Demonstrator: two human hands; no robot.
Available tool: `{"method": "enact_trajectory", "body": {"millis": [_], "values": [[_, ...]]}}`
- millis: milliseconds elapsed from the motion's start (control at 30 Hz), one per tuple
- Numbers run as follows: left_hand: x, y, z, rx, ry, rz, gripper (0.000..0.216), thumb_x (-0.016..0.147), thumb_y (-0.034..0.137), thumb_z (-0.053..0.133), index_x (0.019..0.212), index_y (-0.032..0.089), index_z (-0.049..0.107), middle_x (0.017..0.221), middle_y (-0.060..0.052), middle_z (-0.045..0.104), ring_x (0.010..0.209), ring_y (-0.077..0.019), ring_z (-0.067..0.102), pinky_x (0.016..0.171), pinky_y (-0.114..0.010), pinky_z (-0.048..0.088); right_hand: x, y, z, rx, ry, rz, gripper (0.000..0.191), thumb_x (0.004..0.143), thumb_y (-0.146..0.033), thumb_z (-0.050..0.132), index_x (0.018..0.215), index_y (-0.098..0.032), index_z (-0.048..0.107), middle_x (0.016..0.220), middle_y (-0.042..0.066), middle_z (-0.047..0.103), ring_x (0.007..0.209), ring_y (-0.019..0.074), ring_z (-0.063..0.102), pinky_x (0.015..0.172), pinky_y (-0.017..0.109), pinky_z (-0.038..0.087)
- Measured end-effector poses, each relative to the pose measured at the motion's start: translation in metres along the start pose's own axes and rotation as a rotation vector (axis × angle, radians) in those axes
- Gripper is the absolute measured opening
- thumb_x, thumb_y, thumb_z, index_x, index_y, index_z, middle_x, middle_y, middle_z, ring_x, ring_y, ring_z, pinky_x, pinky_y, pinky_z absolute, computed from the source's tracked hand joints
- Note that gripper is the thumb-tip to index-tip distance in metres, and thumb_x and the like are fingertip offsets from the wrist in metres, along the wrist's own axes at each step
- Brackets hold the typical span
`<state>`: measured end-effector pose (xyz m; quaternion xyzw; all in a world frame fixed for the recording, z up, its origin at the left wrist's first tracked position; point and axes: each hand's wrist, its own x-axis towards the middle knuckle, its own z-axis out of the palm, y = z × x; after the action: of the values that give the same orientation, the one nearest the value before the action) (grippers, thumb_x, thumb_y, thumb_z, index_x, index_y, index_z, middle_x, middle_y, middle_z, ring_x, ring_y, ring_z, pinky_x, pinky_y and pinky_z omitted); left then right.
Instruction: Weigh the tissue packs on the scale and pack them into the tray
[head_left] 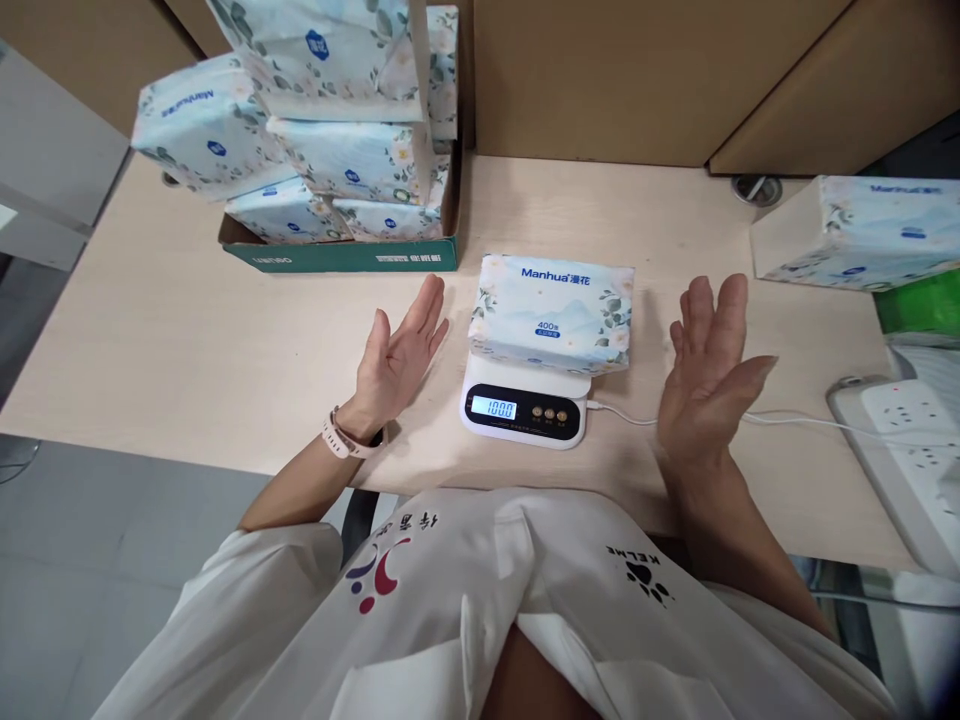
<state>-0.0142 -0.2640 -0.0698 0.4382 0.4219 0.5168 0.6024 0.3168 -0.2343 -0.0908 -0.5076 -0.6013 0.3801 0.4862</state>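
A pack of tissues, pale blue and white with printed flowers, lies on a white digital scale whose lit display appears to read 100.0. To the left of the pack, my left hand is held open with fingers stretched out, apart from it. A pale pink band circles that wrist. On the other side, my right hand is open too, palm up and thumb spread, with nothing in it and a gap between it and the pack.
At the back left, a green cardboard box holds several stacked tissue packs. Another tissue pack lies at the far right. A white cable runs from the scale toward a power strip. Brown panels stand along the table's back edge.
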Motion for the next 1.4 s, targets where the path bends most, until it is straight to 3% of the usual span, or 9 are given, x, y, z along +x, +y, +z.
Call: {"method": "enact_trajectory", "body": {"millis": [333,500,867,1400], "values": [[-0.0002,-0.0006,0.0014,-0.005,0.002,-0.013,0.089,0.097,0.094,0.032,0.164,0.041,0.054,0.187,0.009,0.027,0.179,-0.0277,0.000,0.146,-0.051,0.008,0.0001,-0.0026,0.0003,-0.093,-0.022,0.023,0.088,0.101,-0.078,-0.001,0.179,-0.042,0.017,0.189,0.000,0.024,0.177,0.0211,0.018,0.143,0.056,0.017],[-0.0001,-0.0016,0.0003,-0.009,-0.003,-0.022,0.090,0.096,0.095,0.033,0.164,0.041,0.055,0.187,0.008,0.027,0.179,-0.0284,0.002,0.146,-0.051,0.009,0.0002,-0.0024,0.0001,-0.017,-0.006,0.000,0.081,0.104,-0.075,0.006,0.176,-0.044,0.029,0.187,-0.003,0.030,0.176,0.0222,0.023,0.143,0.057,0.017],[-0.0014,0.0000,0.0017,-0.009,0.016,-0.036,0.083,0.096,0.093,0.037,0.160,0.044,0.060,0.184,0.010,0.033,0.179,-0.0289,0.005,0.146,-0.054,0.009,-0.0018,-0.0025,-0.0007,0.023,-0.014,-0.035,0.074,0.108,-0.071,0.009,0.173,-0.049,0.037,0.185,-0.005,0.036,0.175,0.0270,0.026,0.143,0.060,0.017],[-0.0004,-0.0011,0.0014,-0.025,0.003,-0.056,0.085,0.095,0.093,0.039,0.159,0.042,0.060,0.184,0.009,0.034,0.179,-0.0289,0.005,0.146,-0.053,0.012,-0.0011,-0.0037,0.0005,-0.026,-0.023,0.004,0.084,0.104,-0.077,0.006,0.176,-0.042,0.031,0.185,-0.001,0.036,0.175,0.0226,0.028,0.143,0.054,0.019]]}}
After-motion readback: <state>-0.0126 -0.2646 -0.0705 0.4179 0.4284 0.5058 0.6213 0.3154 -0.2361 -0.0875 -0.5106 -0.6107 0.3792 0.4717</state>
